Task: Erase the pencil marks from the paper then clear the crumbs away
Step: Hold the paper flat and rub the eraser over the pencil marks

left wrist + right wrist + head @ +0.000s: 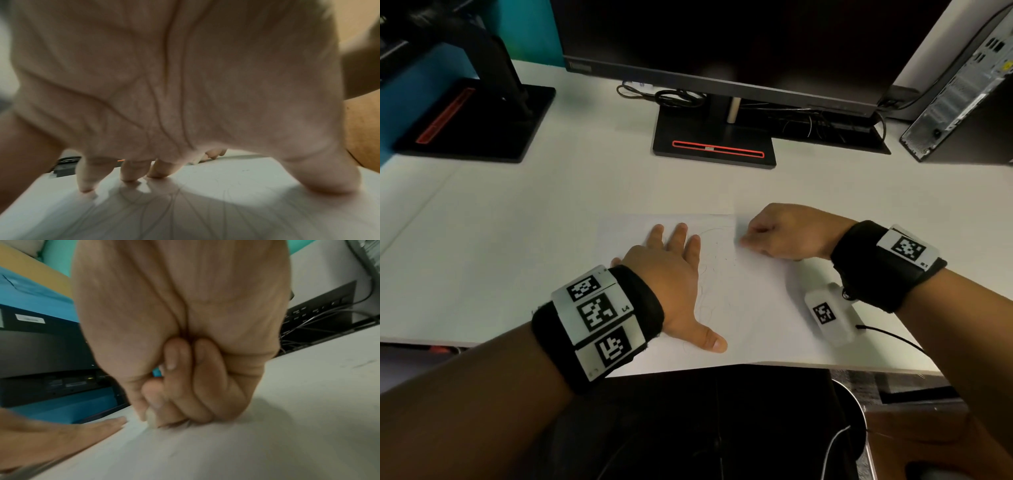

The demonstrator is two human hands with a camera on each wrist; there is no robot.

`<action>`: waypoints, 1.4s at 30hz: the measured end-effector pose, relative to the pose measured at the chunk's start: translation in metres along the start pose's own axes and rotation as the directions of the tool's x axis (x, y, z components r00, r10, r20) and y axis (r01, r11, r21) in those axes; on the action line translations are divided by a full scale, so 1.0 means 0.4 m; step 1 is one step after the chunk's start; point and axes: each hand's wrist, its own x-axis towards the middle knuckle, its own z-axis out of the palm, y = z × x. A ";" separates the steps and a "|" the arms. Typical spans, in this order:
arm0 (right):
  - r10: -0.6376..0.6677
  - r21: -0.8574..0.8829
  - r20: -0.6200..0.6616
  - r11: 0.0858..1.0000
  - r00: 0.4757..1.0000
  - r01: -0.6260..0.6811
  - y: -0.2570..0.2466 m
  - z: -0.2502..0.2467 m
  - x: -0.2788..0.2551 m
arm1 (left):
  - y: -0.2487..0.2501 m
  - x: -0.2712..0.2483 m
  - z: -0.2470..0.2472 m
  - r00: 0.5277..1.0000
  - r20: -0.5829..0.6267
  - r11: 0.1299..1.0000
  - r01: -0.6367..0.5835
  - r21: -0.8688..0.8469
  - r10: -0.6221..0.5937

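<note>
a: white paper [750,301] under both of my hands, on the white desk [517,212]. my left hand [671,274] lies flat on it, fingers [88,175] spread and straight, thumb out toward me, holding the sheet down.

b: and the other one?

a: my right hand [787,233] sits just beyond and to the right of the left fingertips, at the sheet's far right corner. its fingers are curled tight, and from the right wrist view they pinch a small pale eraser [151,420] whose tip touches the surface.

b: where are the pencil marks [709,291]?

a: thin looping lines run beside the left hand, between its thumb and forefinger and on toward the right hand. the left wrist view shows more of them beneath the palm.

b: any crumbs?

a: a few dark specks between the two hands; too small for me to tell more.

b: what's past the hands?

a: a dark monitor [722,41] on a black stand with a red stripe, a second stand off to the left, a computer tower [962,85] to the right.
</note>
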 end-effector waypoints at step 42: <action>0.128 0.230 -0.071 0.967 0.989 -0.108 -0.014 0.012 0.031 | -0.007 0.026 -0.064 0.980 -0.199 0.995 -0.033 -0.094 0.013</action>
